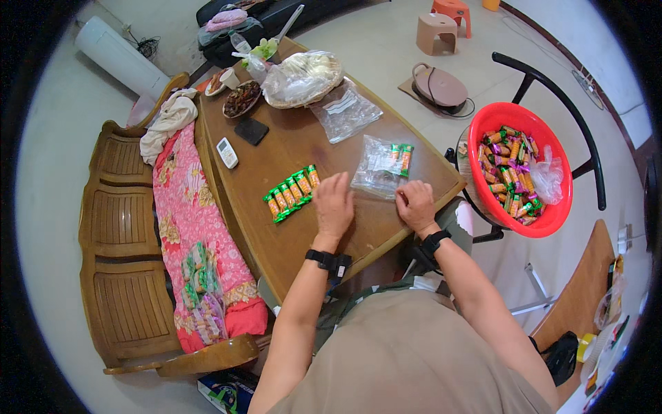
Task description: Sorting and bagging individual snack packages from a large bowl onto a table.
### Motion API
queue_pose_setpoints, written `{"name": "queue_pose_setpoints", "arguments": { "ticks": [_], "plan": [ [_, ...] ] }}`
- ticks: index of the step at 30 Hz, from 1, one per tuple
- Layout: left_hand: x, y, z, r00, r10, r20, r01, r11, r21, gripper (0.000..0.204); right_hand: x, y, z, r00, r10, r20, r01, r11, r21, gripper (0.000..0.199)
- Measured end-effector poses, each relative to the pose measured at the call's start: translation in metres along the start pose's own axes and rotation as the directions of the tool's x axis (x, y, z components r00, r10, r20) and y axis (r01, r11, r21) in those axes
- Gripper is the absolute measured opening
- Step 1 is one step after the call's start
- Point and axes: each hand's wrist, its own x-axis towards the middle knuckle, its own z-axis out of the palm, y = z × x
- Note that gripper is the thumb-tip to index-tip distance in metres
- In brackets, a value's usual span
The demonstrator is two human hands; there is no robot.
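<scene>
On the wooden table (241, 190), my left hand (334, 208) is just right of a row of small snack packs (292, 192) in green and orange wrappers. Its fingers are stretched out and I see nothing held. Farther right, my right hand (416, 205) has curled fingers at the near right corner of a clear plastic bag (372, 169). The thumb appears to pinch the bag's edge, though the contact is partly hidden. Two matching snack packs (400, 159) show in the bag, side by side at its right end.
Right of the table, a red basin (565, 172) holds many wrapped snacks. Another clear bag (345, 114), a covered basket (303, 79), a dark dish of food (241, 99), a black flat object (251, 130) and a white remote (226, 153) lie farther back. Filled bags (201, 290) rest on the bench.
</scene>
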Motion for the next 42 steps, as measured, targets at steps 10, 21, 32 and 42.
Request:
{"name": "queue_pose_setpoints", "arguments": {
  "ticks": [10,21,32,42],
  "plan": [
    [-0.008,-0.034,-0.005,0.992,-0.106,0.070,0.069,0.915,0.398,0.026,0.000,0.000,0.001,1.000,-0.006,-0.004,0.006,0.999,-0.034,0.012],
    [-0.005,-0.037,-0.002,0.996,0.050,0.073,-0.063,0.979,0.193,0.013,0.000,-0.001,0.000,1.000,0.015,-0.005,-0.015,1.000,-0.010,0.011],
    [-0.030,-0.012,-0.028,0.985,-0.039,-0.168,-0.003,0.970,-0.244,0.024,0.001,-0.001,-0.001,1.000,-0.005,-0.006,0.005,1.000,0.012,0.011],
    [-0.028,0.027,-0.034,0.876,0.475,0.083,-0.440,0.857,-0.269,0.031,0.002,-0.001,-0.001,1.000,-0.019,-0.012,0.019,1.000,-0.003,0.011]
  ]
}}
